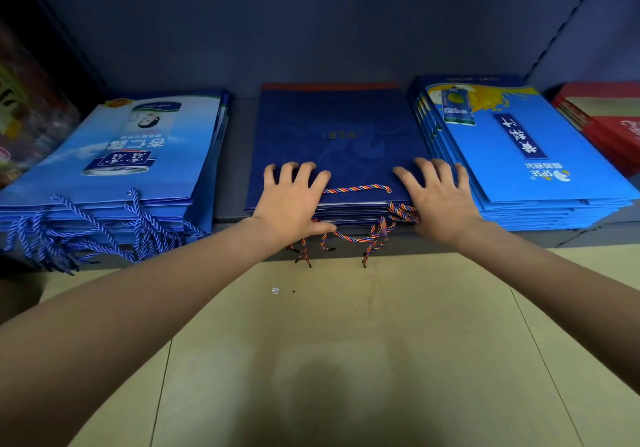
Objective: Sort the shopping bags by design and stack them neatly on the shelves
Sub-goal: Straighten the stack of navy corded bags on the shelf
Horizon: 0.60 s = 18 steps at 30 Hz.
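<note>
A stack of dark blue bags (pixel 332 134) with an orange top band and multicoloured rope handles lies flat in the middle of the shelf (pixel 232 155). My left hand (pixel 294 197) grips the stack's near left corner, fingers spread on top and thumb under the front edge. My right hand (pixel 436 197) holds the near right corner the same way. To the left lies a stack of light blue bags (pixel 114 155) with a can picture and blue rope handles. On the right sits a stack of bright blue bags (pixel 519 148) with a yellow splash print.
Red bags (pixel 606 124) lie on the neighbouring shelf at the far right. Colourful packaged goods (pixel 20 117) stand at the far left. The shelf's back wall (pixel 311 30) is dark grey. Beige tiled floor (pixel 346 342) spreads below the shelf edge.
</note>
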{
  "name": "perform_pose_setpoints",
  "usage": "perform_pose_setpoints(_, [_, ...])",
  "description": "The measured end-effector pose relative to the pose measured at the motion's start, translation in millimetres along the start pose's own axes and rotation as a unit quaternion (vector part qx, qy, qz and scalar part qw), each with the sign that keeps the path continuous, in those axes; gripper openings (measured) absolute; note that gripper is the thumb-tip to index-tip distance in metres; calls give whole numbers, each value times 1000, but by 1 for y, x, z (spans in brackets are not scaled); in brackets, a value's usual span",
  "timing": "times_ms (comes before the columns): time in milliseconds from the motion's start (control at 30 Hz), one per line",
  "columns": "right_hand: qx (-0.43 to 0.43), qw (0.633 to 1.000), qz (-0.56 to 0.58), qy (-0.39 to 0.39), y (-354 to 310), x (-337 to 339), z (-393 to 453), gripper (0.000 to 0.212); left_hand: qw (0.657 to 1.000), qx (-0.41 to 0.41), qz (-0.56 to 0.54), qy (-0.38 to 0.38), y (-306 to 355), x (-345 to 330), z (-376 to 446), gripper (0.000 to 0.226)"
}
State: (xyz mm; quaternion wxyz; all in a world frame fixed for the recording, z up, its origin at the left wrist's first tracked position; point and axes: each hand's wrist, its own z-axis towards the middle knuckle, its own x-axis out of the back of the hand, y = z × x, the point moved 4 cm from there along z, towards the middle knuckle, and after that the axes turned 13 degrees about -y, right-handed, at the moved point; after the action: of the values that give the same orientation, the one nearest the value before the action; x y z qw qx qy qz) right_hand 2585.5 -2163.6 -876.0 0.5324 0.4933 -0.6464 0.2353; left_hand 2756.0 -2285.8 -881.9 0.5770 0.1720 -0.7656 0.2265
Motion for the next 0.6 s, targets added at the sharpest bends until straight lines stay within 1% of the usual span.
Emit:
perform_pose_setpoints(67, [0,1000,7,-17,9,-4,-5,99,1000,7,16,-9,3,-1,-1,90])
perform_pose_setpoints(133, [20,999,43,-18,9,-7,-11,99,1000,10,19,-17,2,-2,-1,89])
perform_pose_setpoints(200, [61,994,91,3,0,-7,-18,99,1000,14,16,-22,2,-3,-1,89])
perform_pose_setpoints(267, [91,989,112,27,-12,-7,-23,97,999,20,19,-30,5,-4,-2,91])
perform_pose_setpoints(333, [86,988,119,50,-22,-9,-24,93,998,29,36,-40,8,-5,-3,94])
perform_pose_setpoints(433, [52,985,134,90,-27,-10,-19,82,997,41,50,-46,10,-3,-4,96])
perform_pose_setpoints(500, [43,988,122,87,-29,-12,-14,77,997,44,52,-48,12,-2,-4,96])
perform_pose_setpoints(600, [46,992,98,69,-28,-11,-10,78,996,42,55,-48,11,-1,-5,95])
